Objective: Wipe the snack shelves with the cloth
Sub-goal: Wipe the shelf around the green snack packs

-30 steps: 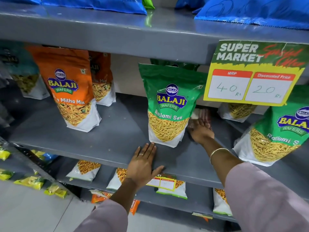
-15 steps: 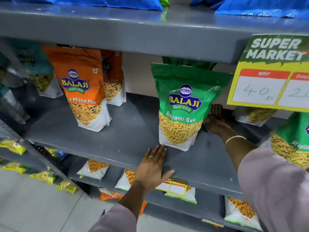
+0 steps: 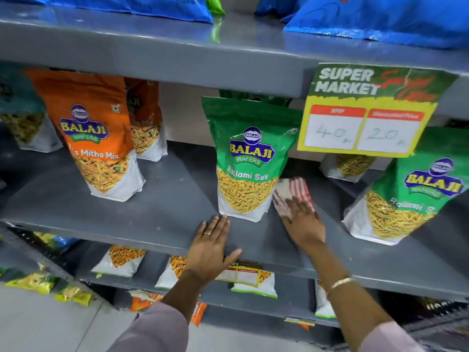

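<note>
- Right hand [image 3: 303,219]: flat, fingers spread, palm pressing the red-and-white striped cloth [image 3: 294,191] onto the grey metal middle shelf [image 3: 162,199]. Half a second ago this hand was deeper in, behind the green stand-up snack pouch [image 3: 247,158]; it has since drawn forward, and the cloth is now in plain sight just right of the pouch's base.
- Judgement: a back-to-front wiping stroke is in progress in the gap between the two green pouches; the rear of that gap appears covered, the front edge not yet.
- Left hand [image 3: 212,246]: open, holding nothing, palm flat on the shelf's front lip, fingertips just short of the green pouch. Position unchanged over the last second; it reads as a brace.
- The shelf area left of the green pouch shows pale specks; judged still unwiped.
- Legible writing: green pouch, "BALAJI WAFERS", "Ratlami Sev"; orange stand-up snack pouch [image 3: 91,133], "BALAJI WAFERS", "Mitha Mix", with the first word cut off.
- Yellow-and-green paper price card [image 3: 368,110] hanging from the upper shelf edge: "SUPER MARKET", handwritten "40" and "20". Its small red headers are too blurred to read.
</note>
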